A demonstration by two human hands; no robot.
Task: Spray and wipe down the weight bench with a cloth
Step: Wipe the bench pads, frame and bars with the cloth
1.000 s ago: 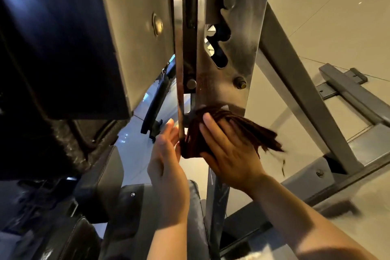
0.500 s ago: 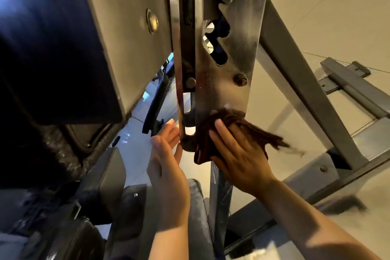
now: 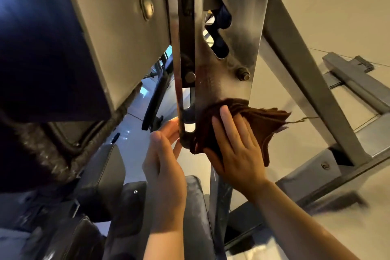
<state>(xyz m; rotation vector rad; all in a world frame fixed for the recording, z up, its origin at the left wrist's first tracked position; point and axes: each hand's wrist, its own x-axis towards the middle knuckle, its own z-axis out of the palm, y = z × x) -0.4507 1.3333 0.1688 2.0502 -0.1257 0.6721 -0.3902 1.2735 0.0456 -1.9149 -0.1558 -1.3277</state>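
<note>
A notched steel adjuster plate [image 3: 232,65] of the weight bench hangs down in the middle of the view. My right hand [image 3: 236,145] presses a folded dark brown cloth [image 3: 261,124] flat against the plate's lower end, fingers straight and spread. My left hand [image 3: 164,158] stands edge-on just left of the slotted bar [image 3: 181,91], its straight fingertips touching the bar's bottom end. The black padded backrest [image 3: 42,59] with its metal backing fills the upper left. No spray bottle is in view.
A grey diagonal frame strut [image 3: 306,74] runs down to the right to a base rail [image 3: 348,167] on the pale tiled floor [image 3: 337,17]. Black seat pads [image 3: 101,179] lie below my left arm. A loose thread trails from the cloth's right corner.
My right hand with the cloth slid down the plate about half a second ago and has come back up slightly. My left hand has stayed beside the bar's bottom end.
</note>
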